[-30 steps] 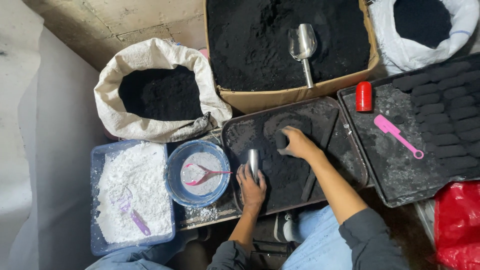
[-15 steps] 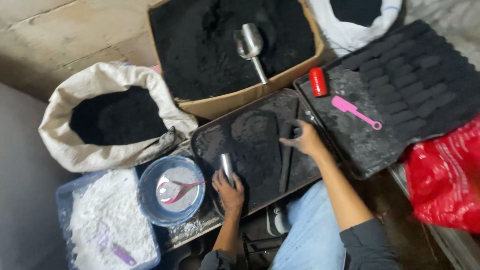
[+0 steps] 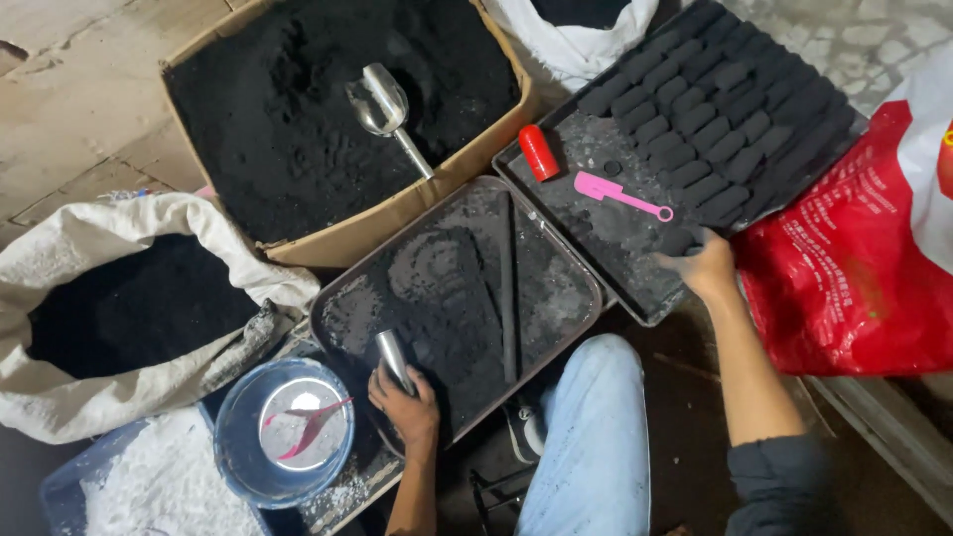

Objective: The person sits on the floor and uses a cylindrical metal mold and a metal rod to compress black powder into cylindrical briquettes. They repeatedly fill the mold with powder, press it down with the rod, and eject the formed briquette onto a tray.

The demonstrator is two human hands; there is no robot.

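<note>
The left hand [image 3: 405, 402], at lower centre of the frame, has its fingers clamped round a short metal cylinder [image 3: 393, 358] that stands tilted on the near edge of a dark tray [image 3: 447, 288] dusted with black powder. A thin dark rod [image 3: 507, 288] lies lengthwise on that tray.

The right hand [image 3: 707, 266], right of centre, has its fingers closed on a black briquette [image 3: 679, 240] at the near edge of the second tray [image 3: 606, 213] (rows of like briquettes fill its upper right part). A pink spatula [image 3: 617, 195] and a red cylinder [image 3: 538, 152] lie on this tray.

Above, a cardboard box [image 3: 397, 213] of black powder holds a metal scoop [image 3: 385, 107]. At lower left sits a blue bowl [image 3: 230, 437], and a red bag [image 3: 854, 258] lies at right.
</note>
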